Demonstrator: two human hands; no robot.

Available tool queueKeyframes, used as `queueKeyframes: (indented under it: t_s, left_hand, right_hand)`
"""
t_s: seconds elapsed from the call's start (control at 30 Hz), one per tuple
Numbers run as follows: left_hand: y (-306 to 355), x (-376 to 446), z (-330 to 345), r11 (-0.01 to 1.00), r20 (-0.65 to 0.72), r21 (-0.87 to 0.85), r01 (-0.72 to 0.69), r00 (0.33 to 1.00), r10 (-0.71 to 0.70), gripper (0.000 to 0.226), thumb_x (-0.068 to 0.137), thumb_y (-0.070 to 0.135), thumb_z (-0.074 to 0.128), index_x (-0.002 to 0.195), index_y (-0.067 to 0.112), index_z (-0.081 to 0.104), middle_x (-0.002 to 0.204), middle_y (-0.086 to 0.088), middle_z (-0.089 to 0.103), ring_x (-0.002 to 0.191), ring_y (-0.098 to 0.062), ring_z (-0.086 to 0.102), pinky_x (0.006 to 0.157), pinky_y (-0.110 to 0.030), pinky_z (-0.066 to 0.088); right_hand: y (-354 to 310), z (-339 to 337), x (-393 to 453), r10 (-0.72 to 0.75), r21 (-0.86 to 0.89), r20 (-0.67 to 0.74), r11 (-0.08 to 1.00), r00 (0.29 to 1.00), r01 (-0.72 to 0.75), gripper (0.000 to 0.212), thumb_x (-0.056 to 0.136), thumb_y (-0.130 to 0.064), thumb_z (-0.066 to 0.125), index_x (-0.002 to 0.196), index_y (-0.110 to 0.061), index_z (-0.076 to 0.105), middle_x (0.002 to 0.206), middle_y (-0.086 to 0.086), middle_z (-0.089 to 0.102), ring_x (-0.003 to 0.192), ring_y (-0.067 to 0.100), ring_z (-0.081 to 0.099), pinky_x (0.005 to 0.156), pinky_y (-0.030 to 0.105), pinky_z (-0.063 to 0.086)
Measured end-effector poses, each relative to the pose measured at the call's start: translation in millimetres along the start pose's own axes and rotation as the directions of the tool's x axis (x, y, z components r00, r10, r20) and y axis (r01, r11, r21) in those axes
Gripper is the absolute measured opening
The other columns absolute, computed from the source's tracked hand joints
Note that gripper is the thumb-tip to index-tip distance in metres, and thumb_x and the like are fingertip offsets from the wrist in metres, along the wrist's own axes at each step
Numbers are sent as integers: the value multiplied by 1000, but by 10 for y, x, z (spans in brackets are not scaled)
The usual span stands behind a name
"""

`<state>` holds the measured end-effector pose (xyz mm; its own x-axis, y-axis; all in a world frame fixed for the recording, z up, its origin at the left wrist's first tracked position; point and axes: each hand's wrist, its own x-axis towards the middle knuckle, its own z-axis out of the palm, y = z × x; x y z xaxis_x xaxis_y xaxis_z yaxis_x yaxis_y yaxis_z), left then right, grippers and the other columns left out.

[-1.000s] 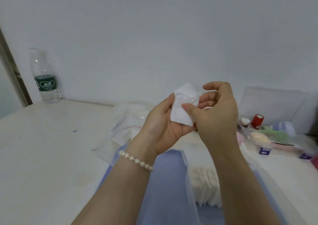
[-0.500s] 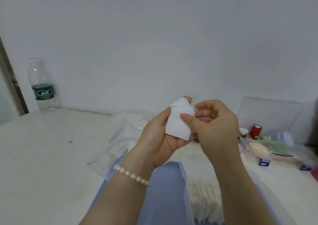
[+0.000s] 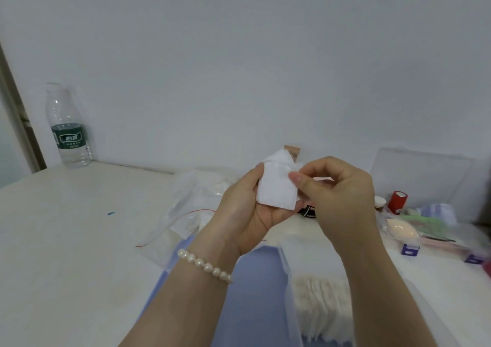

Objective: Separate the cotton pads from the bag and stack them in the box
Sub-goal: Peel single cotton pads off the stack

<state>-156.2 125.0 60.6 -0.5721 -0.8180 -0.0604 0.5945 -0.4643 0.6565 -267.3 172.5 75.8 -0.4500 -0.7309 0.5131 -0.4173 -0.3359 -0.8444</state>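
Note:
My left hand [image 3: 247,214] holds a small bundle of white cotton pads [image 3: 277,187] upright above the table, thumb on its left edge. My right hand [image 3: 334,198] pinches the bundle's upper right edge with thumb and curled fingers. A clear zip bag [image 3: 186,214] with a red seal line lies on the table behind my left wrist. Below my hands stands a clear plastic box [image 3: 288,272] with a row of stacked cotton pads [image 3: 321,307] in its right part and a blue floor on the left.
A water bottle [image 3: 67,126] stands at the far left by the wall. At the right lie an open clear case [image 3: 422,176], a red roll [image 3: 397,202], a peach sponge [image 3: 402,231] and other small items. A small wooden piece [image 3: 292,151] shows behind the pads.
Both hands with the pads sit lower in the view than a second ago, as the camera tilted up. My right thumb has shifted along the pads' right edge.

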Motion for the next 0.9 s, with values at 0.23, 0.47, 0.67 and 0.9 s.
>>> queueKeyframes:
  t_s: [0.23, 0.47, 0.67, 0.9]
  left_hand:
    - [-29, 17, -10, 998, -6, 60, -12, 1000, 12, 43, 100, 29, 37, 126, -2, 51, 120, -26, 61, 109, -38, 61, 81, -48, 53]
    - [-62, 20, 6, 998, 47, 57, -7, 999, 4, 48, 101, 33, 32, 130, -2, 49, 119, -25, 62, 111, -36, 60, 85, -46, 52]
    - [-114, 22, 33, 999, 128, -32, 18, 992, -14, 59, 101, 41, 24, 133, -4, 44, 125, -29, 56, 115, -36, 57, 96, -46, 46]
    - [-186, 62, 41, 996, 128, -85, 1, 992, 10, 65, 100, 46, 22, 134, -5, 42, 127, -32, 54, 121, -38, 53, 99, -46, 44]
  right_hand:
    - [30, -28, 9, 17, -6, -8, 1000, 1000, -17, 17, 76, -7, 73, 66, -19, 65, 67, 8, 67, 66, 27, 66, 67, 47, 57]
    - [9, -28, 2, 96, 21, -9, 995, 995, -96, 29, 69, -5, 78, 85, -23, 62, 68, 1, 67, 69, 21, 67, 67, 38, 56]
    - [-8, -34, -5, 106, 72, -10, 992, 994, -105, 20, 69, -4, 78, 74, -18, 65, 66, 2, 68, 62, 16, 67, 53, 24, 53]
    - [-5, -12, -14, 136, 48, 22, 989, 990, -137, 12, 71, -15, 78, 74, -17, 67, 67, 5, 69, 66, 18, 69, 62, 31, 55]
